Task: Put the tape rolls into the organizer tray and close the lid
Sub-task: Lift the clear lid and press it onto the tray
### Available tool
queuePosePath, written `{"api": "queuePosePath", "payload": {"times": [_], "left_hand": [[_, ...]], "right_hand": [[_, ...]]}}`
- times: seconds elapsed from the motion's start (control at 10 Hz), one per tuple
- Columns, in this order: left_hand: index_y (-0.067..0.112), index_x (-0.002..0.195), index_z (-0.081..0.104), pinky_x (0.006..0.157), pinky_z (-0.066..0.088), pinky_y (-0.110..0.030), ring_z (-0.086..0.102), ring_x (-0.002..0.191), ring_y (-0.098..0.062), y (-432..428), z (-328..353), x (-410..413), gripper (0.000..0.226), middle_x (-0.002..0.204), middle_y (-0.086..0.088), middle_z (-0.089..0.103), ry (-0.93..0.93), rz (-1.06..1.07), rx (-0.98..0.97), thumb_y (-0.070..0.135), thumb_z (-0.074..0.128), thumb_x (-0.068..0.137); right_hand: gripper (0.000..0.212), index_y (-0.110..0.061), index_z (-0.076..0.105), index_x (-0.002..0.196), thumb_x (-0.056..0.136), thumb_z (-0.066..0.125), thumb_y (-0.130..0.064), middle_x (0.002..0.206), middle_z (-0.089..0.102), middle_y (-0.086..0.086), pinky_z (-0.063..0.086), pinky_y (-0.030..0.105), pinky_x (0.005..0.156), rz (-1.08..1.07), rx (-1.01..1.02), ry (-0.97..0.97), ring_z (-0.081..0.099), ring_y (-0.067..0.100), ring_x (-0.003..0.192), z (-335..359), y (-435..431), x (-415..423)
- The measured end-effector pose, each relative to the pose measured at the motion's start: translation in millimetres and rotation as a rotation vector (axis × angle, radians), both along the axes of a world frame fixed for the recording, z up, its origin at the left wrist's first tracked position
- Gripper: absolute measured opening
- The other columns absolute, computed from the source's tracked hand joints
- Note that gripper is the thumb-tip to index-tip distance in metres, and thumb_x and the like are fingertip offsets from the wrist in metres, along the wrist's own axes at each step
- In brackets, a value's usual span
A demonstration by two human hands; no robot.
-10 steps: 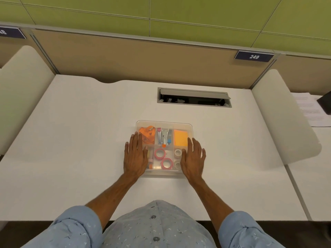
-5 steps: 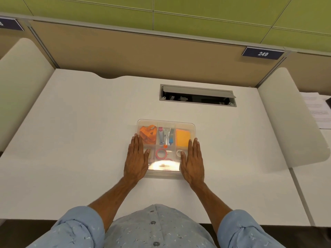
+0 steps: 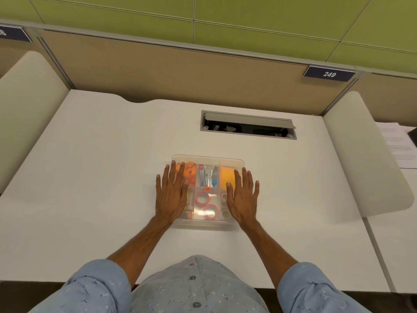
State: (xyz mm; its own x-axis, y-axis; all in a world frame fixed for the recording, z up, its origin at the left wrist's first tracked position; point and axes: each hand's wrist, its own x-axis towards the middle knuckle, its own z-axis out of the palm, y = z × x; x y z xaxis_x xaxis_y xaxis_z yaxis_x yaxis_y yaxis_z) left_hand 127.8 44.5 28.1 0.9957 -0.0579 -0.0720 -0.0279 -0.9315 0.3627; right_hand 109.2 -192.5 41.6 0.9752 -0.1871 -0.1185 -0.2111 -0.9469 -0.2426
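A clear plastic organizer tray (image 3: 208, 157) sits mid-desk with its transparent lid (image 3: 207, 220) lying over it. Two pink tape rolls (image 3: 202, 198) (image 3: 211, 211) lie in the near middle compartment, and small white rolls (image 3: 225, 196) show in the near right one. Orange clips, a stapler and orange sticky notes fill the far compartments. My left hand (image 3: 171, 195) lies flat on the lid's left side, fingers spread. On the right side rests my right hand (image 3: 243, 197), also flat. Neither hand holds anything.
An open cable hatch (image 3: 248, 125) is set in the white desk (image 3: 101, 177) behind the tray. Cream side dividers (image 3: 27, 91) (image 3: 365, 154) flank the desk. Printed papers (image 3: 399, 145) lie on the neighbouring desk at right.
Both hands slid a little farther forward over the lid, fingers now reaching the far compartments. The tray has stayed in place.
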Motion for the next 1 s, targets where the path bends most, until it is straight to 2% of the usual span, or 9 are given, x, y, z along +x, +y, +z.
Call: {"api": "queuePosePath", "payload": {"times": [0.1, 0.2, 0.3, 0.4, 0.5, 0.7, 0.8, 1.0], "left_hand": [[0.030, 0.171, 0.003, 0.137, 0.007, -0.058, -0.003, 0.169, -0.027, 0.7, 5.0, 26.7, 0.061, 0.182, -0.005, -0.003, 0.026, -0.014, 0.021, 0.047, 0.018, 0.114], [0.032, 0.170, 0.002, 0.137, 0.004, -0.058, -0.006, 0.169, -0.027, -0.8, 5.4, 38.6, 0.064, 0.181, -0.005, -0.006, 0.049, -0.033, 0.030, 0.048, 0.024, 0.113], [0.031, 0.170, -0.005, 0.137, 0.001, -0.057, -0.011, 0.168, -0.027, -4.2, 0.3, 52.8, 0.068, 0.181, -0.006, -0.013, 0.093, -0.051, 0.085, 0.054, 0.019, 0.110], [0.030, 0.170, -0.006, 0.138, 0.002, -0.056, -0.011, 0.168, -0.027, -6.1, -5.7, 55.6, 0.068, 0.180, -0.006, -0.014, 0.111, -0.040, 0.082, 0.053, 0.022, 0.112], [0.028, 0.171, -0.002, 0.138, 0.006, -0.054, -0.009, 0.168, -0.027, -7.2, -13.2, 55.6, 0.065, 0.181, -0.007, -0.013, 0.105, -0.035, 0.034, 0.047, 0.025, 0.115], [0.028, 0.171, -0.005, 0.139, 0.005, -0.053, -0.012, 0.168, -0.027, -7.3, -15.3, 57.8, 0.065, 0.180, -0.005, -0.015, 0.140, -0.039, 0.035, 0.047, 0.025, 0.116], [0.028, 0.170, -0.007, 0.138, 0.003, -0.054, -0.013, 0.168, -0.028, -5.2, -11.6, 59.5, 0.065, 0.180, -0.006, -0.017, 0.168, -0.067, 0.064, 0.047, 0.023, 0.116], [0.031, 0.170, -0.008, 0.136, -0.001, -0.061, -0.013, 0.168, -0.027, -6.5, 5.0, 66.3, 0.063, 0.180, -0.007, -0.019, 0.196, -0.091, 0.095, 0.047, 0.020, 0.116]], "right_hand": [[0.060, -0.031, 0.008, 0.171, 0.115, 0.024, -0.048, 0.180, -0.006, 0.000, 0.004, 0.055, 0.137, 0.059, -0.013, 0.053, -0.004, 0.023, 0.169, 8.1, 3.0, 29.1], [0.062, -0.031, 0.002, 0.171, 0.115, 0.023, -0.049, 0.180, -0.011, 0.002, 0.005, 0.057, 0.137, 0.085, -0.033, 0.094, -0.007, 0.027, 0.168, 9.8, 4.3, 44.2], [0.066, -0.031, -0.004, 0.170, 0.113, 0.021, -0.053, 0.179, -0.014, 0.004, 0.006, 0.058, 0.136, 0.109, -0.064, 0.149, -0.009, 0.030, 0.168, 5.1, 5.4, 58.8], [0.067, -0.031, -0.005, 0.170, 0.113, 0.021, -0.054, 0.179, -0.015, 0.003, 0.009, 0.059, 0.136, 0.102, -0.064, 0.155, -0.011, 0.030, 0.168, -1.3, 6.7, 60.1], [0.068, -0.033, -0.005, 0.170, 0.113, 0.023, -0.056, 0.179, -0.016, -0.001, 0.013, 0.064, 0.133, 0.071, -0.021, 0.158, -0.012, 0.027, 0.168, -9.9, 9.4, 60.6], [0.070, -0.036, -0.006, 0.169, 0.111, 0.025, -0.060, 0.178, -0.019, -0.005, 0.011, 0.074, 0.127, 0.050, 0.065, 0.222, -0.017, 0.026, 0.167, -10.7, 9.0, 66.4], [0.070, -0.036, -0.005, 0.169, 0.111, 0.025, -0.060, 0.178, -0.019, -0.005, 0.008, 0.074, 0.129, 0.049, 0.096, 0.265, -0.017, 0.026, 0.167, -4.9, 9.1, 68.9], [0.067, -0.035, -0.006, 0.169, 0.112, 0.021, -0.056, 0.178, -0.018, -0.001, -0.002, 0.064, 0.134, 0.105, 0.022, 0.271, -0.015, 0.028, 0.167, 9.8, 1.9, 73.3]]}}
